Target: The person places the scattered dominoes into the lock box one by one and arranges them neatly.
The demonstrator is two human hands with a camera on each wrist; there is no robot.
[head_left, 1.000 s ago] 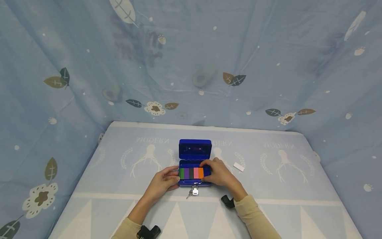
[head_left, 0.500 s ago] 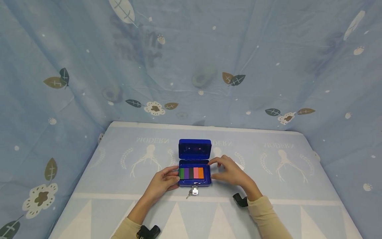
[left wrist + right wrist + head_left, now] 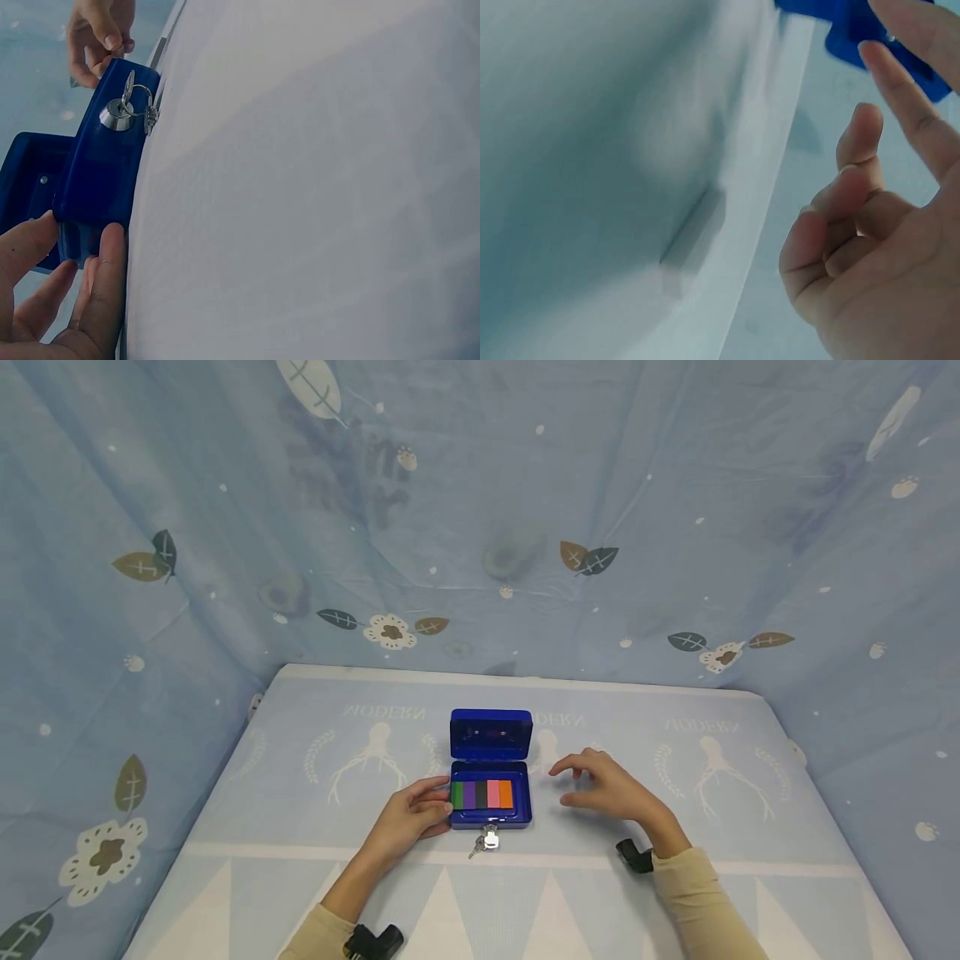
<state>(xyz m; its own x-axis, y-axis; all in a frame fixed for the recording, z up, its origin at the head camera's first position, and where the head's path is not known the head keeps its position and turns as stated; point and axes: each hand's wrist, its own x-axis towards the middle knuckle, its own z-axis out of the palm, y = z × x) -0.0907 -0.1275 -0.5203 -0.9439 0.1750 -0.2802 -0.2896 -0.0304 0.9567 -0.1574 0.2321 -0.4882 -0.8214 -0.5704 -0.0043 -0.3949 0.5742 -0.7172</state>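
Note:
A small blue cash box [image 3: 522,820] stands on the table with its lid [image 3: 491,715] raised. Inside lies a row of coloured blocks [image 3: 482,795]: green, purple, black, pink and orange from left to right. Keys [image 3: 477,845] hang from the silver lock [image 3: 491,837] at its front. My left hand [image 3: 405,818] holds the box's left end, thumb and fingers around it in the left wrist view. To the right of the box, my right hand [image 3: 611,789] hovers with loosely bent fingers and nothing in them.
A small white block [image 3: 697,232] lies on the table below my right hand in the right wrist view; in the head view that hand hides it. The patterned tabletop [image 3: 360,685] meets a blue fabric curtain [image 3: 480,510] behind and at both sides.
My right hand has left the orange end of the block row and moved right, away from the box. The left hand, box and blocks have stayed in place.

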